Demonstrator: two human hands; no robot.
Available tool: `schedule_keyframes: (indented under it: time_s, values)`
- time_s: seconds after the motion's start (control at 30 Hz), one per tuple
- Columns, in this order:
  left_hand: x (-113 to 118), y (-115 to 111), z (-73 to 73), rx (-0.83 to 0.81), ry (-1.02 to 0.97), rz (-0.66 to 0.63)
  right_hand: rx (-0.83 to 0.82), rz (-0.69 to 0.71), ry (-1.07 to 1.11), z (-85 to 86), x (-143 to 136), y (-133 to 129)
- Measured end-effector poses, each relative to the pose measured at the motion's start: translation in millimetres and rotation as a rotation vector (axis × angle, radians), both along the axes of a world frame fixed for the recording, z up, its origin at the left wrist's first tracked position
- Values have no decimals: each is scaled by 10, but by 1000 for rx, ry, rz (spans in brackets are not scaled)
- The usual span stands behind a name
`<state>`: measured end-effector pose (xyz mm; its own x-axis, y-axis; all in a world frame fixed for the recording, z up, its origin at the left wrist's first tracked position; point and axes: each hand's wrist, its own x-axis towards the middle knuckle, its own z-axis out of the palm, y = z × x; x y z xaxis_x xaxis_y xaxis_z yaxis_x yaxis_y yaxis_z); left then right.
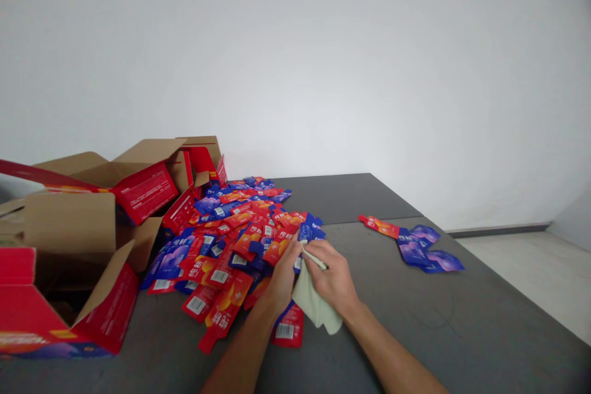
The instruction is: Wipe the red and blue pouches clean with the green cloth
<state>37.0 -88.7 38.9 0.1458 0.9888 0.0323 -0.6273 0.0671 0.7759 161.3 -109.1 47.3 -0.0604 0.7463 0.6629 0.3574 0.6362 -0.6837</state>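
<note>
Cloth [315, 303], pale green-white, bunched in right hand [333, 283] at near edge of sachet pile [231, 234]. Right grip closed round upper fold of cloth, thumb + fingers pinching it; rest hangs down toward wrist and lies on tabletop [415, 320]. Left hand [281, 277] just beside, touching right hand at cloth's top edge, fingers curled down onto a blue sachet [308, 233] or the one under it; cannot tell if pinching it or only pressing. Long axis of cloth runs roughly from far-left to near-right, along right forearm. Pile lies ahead and left of both hands, so left hand nearer to bulk of it; both hands meet at pile's right-hand corner.

Counts: 1 cloth, 2 hands. Sachets in main pile too many and too overlapped to count, dozens, red/orange and blue/purple mixed, several showing white barcode patches. A red sachet [286, 327] lies partly under left wrist, near the cloth's lower end.

Further out: small separate group well apart to the right, 1 red-orange sachet [381, 226] plus abt 3 blue-purple ones [427, 249], overlapping. To the left, open cardboard cartons [69, 221] w/ red printed outsides, flaps up, at least 3, maybe 4; exact no. hard to tell. Nearest carton [55, 314] tipped w/ flap out toward pile. Tabletop dark grey, seam across far part. White wall [323, 61] behind, pale floor [530, 271] at right.
</note>
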Motion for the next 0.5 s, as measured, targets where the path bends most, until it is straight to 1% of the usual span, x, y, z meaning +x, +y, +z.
schedule_keyframes:
  time_s: [0.07,0.1,0.17,0.23,0.3,0.37,0.5]
  values:
    - [5,-20,30,-88,-59,-89,0,-14,-35,13,17,0]
    - [6,-29,48,-133,-80,-138,-5,-44,-44,26,41,6]
    - [15,-47,81,-182,-98,-215,-9,-147,-41,58,112,28]
    - [37,-61,100,-188,-94,-250,-7,-254,-23,81,191,52]
    - [59,-67,100,-185,-73,-254,-1,-288,-35,82,238,61]
    - [64,-61,82,-189,-40,-237,16,-240,-89,64,226,45]
    - [10,-23,37,-171,0,-183,51,-45,-232,35,92,-32]
